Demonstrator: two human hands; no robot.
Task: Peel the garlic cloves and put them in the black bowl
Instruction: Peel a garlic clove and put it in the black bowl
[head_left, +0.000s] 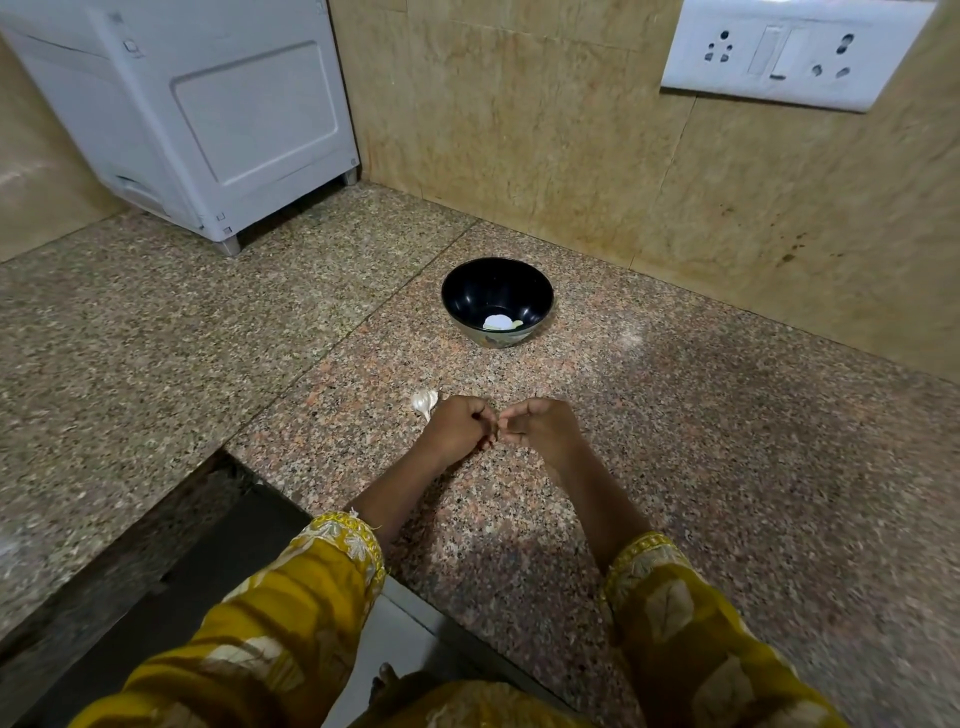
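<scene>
A black bowl (497, 299) stands on the granite counter (675, 441) near the back wall, with a pale peeled garlic clove (497, 322) lying in its bottom. A whitish garlic bulb (424, 401) lies on the counter just left of my left hand (457, 428). My left hand and my right hand (540, 428) meet fingertip to fingertip below the bowl, both curled tight around something small that the fingers hide. Yellow patterned sleeves cover both forearms.
A white appliance (208, 114) stands at the back left on short feet. A white socket plate (789, 49) is on the tan tiled wall at the upper right. The counter's front edge drops off at the lower left to a dark gap (156, 561).
</scene>
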